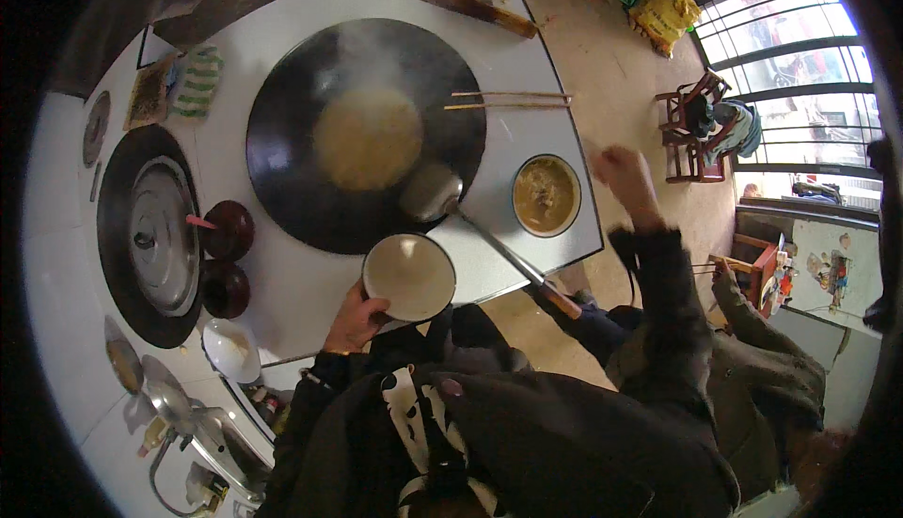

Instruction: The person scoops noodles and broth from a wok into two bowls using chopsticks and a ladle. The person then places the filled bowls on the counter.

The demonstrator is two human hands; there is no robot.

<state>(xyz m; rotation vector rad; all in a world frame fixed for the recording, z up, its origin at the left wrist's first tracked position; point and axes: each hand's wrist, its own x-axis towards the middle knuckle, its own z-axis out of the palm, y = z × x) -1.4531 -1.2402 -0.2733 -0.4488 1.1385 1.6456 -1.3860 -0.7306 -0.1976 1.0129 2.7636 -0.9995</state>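
Observation:
My left hand grips the rim of a pale bowl with a dark edge, its thumb on the near side; no food shows inside. The bowl is beside the near rim of a large black wok. Steam rises from pale, cloudy food in the wok. A metal ladle leans in the wok, its wooden-ended handle reaching past the counter edge. My right hand, blurred and curled, is raised beyond the counter's right edge with nothing visible in it. Nearest to it stands a bowl of brownish soup.
Long chopsticks lie across the wok's right rim. A second wok with a metal lid and two dark red pots are left. Behind my right arm, another person's hand holds thin sticks. A bamboo brush lies at the back.

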